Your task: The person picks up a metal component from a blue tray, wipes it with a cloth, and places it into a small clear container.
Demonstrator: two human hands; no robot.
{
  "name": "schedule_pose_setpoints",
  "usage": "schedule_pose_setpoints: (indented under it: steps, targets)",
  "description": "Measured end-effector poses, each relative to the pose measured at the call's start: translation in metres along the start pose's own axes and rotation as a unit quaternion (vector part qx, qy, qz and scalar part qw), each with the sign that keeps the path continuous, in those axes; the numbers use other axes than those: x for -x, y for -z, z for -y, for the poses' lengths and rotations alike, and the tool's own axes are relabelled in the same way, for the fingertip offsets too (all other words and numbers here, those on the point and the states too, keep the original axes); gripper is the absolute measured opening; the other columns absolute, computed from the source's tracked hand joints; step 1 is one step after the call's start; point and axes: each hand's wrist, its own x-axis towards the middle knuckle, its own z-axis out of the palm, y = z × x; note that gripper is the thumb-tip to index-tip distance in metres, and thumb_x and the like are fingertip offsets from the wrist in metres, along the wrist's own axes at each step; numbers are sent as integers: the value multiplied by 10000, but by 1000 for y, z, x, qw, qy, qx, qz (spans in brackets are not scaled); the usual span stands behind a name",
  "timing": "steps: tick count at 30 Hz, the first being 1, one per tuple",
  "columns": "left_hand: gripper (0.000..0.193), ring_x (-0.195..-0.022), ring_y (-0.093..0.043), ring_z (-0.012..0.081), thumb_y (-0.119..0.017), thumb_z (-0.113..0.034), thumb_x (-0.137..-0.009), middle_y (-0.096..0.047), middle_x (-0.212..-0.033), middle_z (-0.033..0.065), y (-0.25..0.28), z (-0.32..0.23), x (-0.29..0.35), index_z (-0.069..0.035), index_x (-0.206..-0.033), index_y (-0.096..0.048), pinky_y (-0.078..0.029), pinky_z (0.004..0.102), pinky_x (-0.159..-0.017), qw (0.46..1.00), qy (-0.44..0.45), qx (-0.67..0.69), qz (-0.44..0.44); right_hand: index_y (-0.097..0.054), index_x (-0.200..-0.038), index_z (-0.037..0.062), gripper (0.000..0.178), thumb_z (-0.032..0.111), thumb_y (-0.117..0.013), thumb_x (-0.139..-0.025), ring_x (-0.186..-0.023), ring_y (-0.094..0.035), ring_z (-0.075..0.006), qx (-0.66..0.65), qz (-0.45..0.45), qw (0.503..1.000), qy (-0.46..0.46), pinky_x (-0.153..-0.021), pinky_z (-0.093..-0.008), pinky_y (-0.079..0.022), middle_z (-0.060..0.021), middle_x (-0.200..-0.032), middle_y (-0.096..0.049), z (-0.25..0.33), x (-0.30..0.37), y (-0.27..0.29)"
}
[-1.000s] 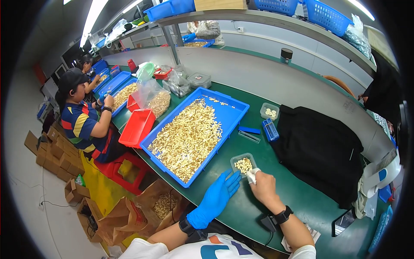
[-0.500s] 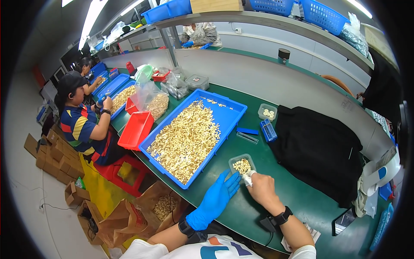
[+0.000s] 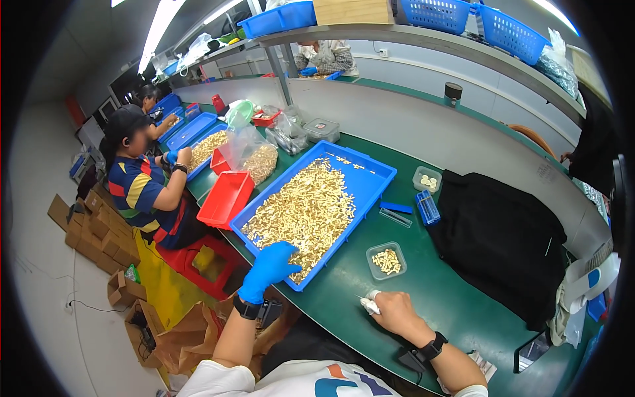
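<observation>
Gold-coloured pieces (image 3: 307, 215) in blue tray (image 3: 370, 180) beneath left fingers (image 3: 282, 255), grip unclear; right fingers (image 3: 385, 301) outside, pinched together.

Open strip of worktop (image 3: 347, 268) between blue tray (image 3: 370, 183) and clear tub (image 3: 368, 259); passable low. Second gap: tub to black cloth (image 3: 499, 241), which bounds the right side.

Tray walls need an over-the-top path; left hand (image 3: 286, 262) occupies the near end. Right hand (image 3: 393, 311), thin tool (image 3: 360, 296) projecting leftward, obstructs the tub's near side.

Beyond tub: flat strips (image 3: 396, 218) and blue case (image 3: 428, 207) narrow the lane. Red bin (image 3: 226, 198) crowds tray's left side. Partition (image 3: 423, 126) bars the far side.
</observation>
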Motion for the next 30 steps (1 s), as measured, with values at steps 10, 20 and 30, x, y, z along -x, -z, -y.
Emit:
schedule_pose_setpoints:
  steps: [10, 20, 30]
  targets:
    - [174, -758, -601, 261, -643, -129, -740, -626, -854, 130, -28, 7, -6, -28, -881, -642, -475, 328, -700, 977, 117, 127, -127, -602, -809, 57, 129, 159, -634, -737, -627, -577, -328, -21, 22, 1000, 7, -551, -421, -454, -133, -673, -578, 0, 2, -13]
    - [160, -820, -611, 165, -578, -35, -819, -625, -903, 90, -17, -82, 25, 32, -963, -594, -483, 259, -744, 790, 150, 593, -38, -613, -962, 70, 249, 83, -655, -717, -665, -555, -272, -72, -99, 992, 39, -578, -372, -450, -86, -646, -531, 6, -3, -8]
    - [152, -770, -584, 141, -570, -41, -829, -617, -838, 84, -53, -100, 41, 25, -965, -584, -464, 250, -725, 723, 158, 669, 69, -610, -889, 44, 204, 54, -686, -700, -628, -549, -261, -132, -121, 982, 54, -548, -337, -446, -97, -706, -579, -1, 1, -14]
